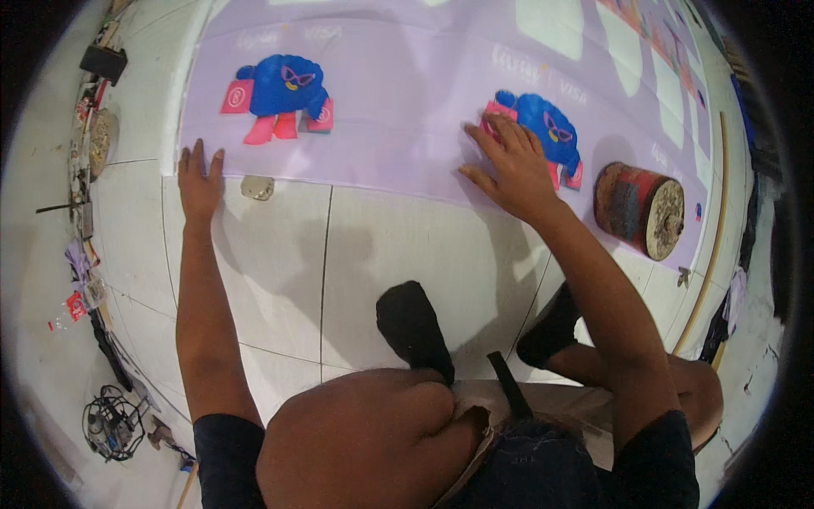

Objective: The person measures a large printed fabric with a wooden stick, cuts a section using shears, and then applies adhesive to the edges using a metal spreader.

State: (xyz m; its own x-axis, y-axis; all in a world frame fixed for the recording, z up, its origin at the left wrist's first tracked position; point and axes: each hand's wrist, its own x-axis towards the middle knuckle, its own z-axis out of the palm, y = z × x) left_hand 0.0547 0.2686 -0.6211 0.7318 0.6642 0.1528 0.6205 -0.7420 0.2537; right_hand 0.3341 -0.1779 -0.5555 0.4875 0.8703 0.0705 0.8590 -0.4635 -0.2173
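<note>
A large lilac printed sheet (381, 144) lies spread on the tiled floor, with blue cartoon figures printed on it. My left hand (200, 182) rests at its near left corner, fingers stretched out on the sheet's edge. Over the right-hand printed figure (555, 131), my right hand (517, 165) lies with its fingers spread, holding nothing. A worn red can (623, 204) lies on its side on the sheet, to the right of that hand. Just off the near edge, close to my left hand, sits a small flat greyish lump (258, 187).
My feet in black socks (413, 322) are on the pale tiles below the sheet. Along the left wall lie a black box (103, 63), a tangle of cable (114, 424) and assorted scraps. A long wooden strip (716, 204) runs along the right side.
</note>
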